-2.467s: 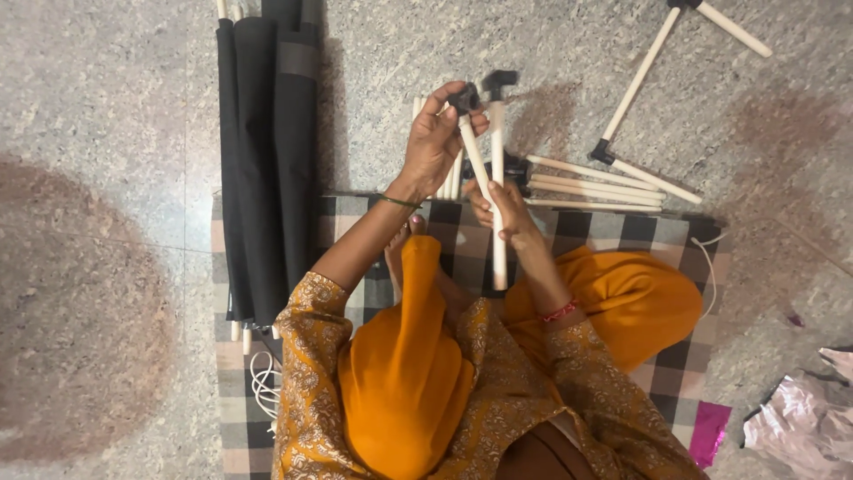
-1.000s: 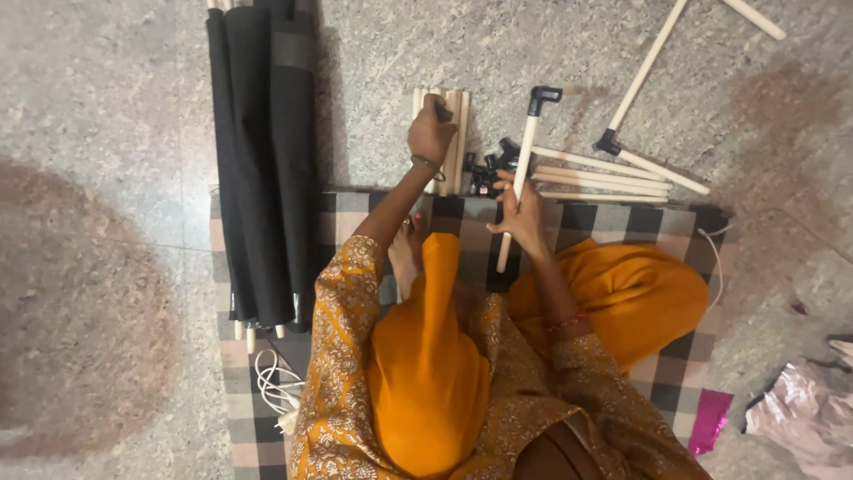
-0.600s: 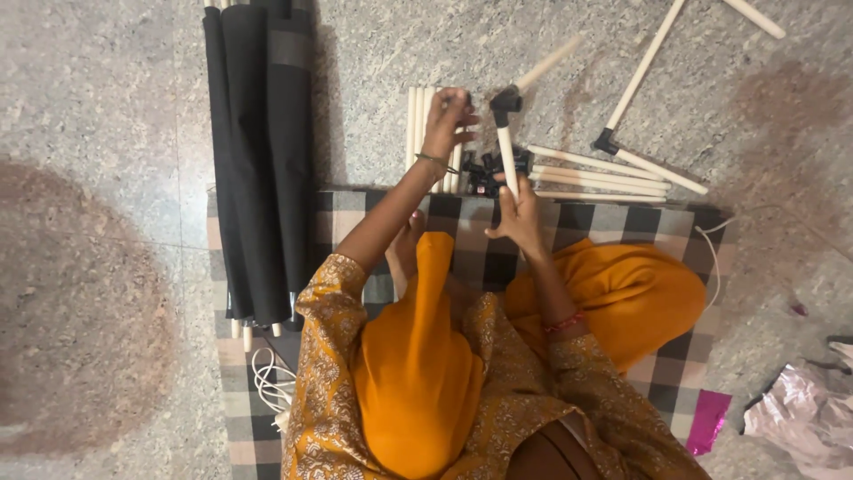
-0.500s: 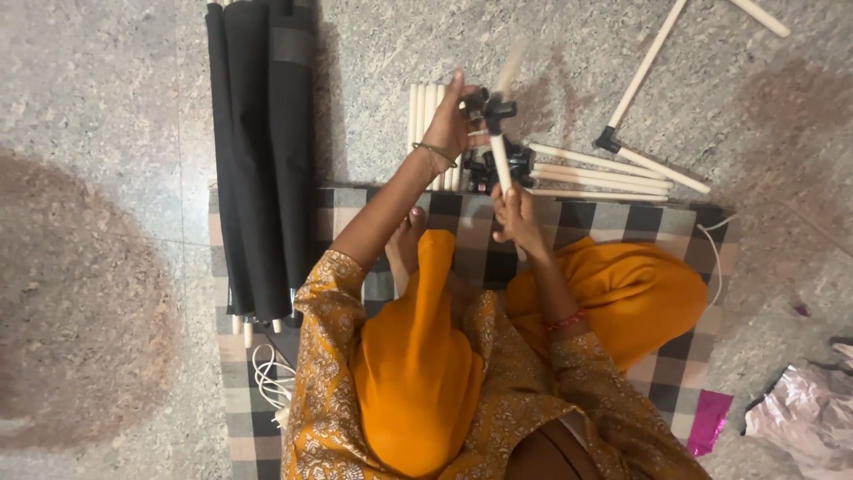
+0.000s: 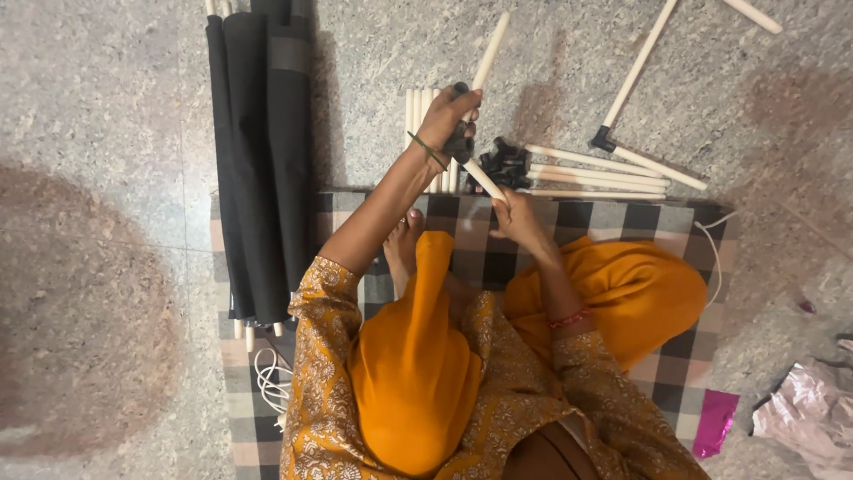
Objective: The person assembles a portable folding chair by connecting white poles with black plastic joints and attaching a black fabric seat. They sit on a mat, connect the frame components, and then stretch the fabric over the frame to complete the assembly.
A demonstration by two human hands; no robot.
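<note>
My left hand point(image 5: 447, 116) grips a black corner connector point(image 5: 459, 145) where two cream rods meet. One cream rod point(image 5: 489, 55) slants up and away from the hand. A second cream rod point(image 5: 484, 180) runs down to my right hand point(image 5: 520, 220), which holds its lower end. Both hands are above the far edge of the checked mat point(image 5: 622, 222) I sit on. Just beyond them lie a short bundle of cream rods point(image 5: 419, 107) and a small pile of black connectors point(image 5: 506, 164).
Long black fabric rolls point(image 5: 262, 160) lie on the stone floor at left. More cream rods point(image 5: 595, 178) lie at right, with a joined angled rod pair point(image 5: 635, 84) beyond. White cord point(image 5: 267, 391) is by my left side; crumpled plastic point(image 5: 809, 418) at lower right.
My left hand picked a rod from the bundle and brought it to the connector. The rod in my right hand now tilts left, joined with the new rod in a bent shape.
</note>
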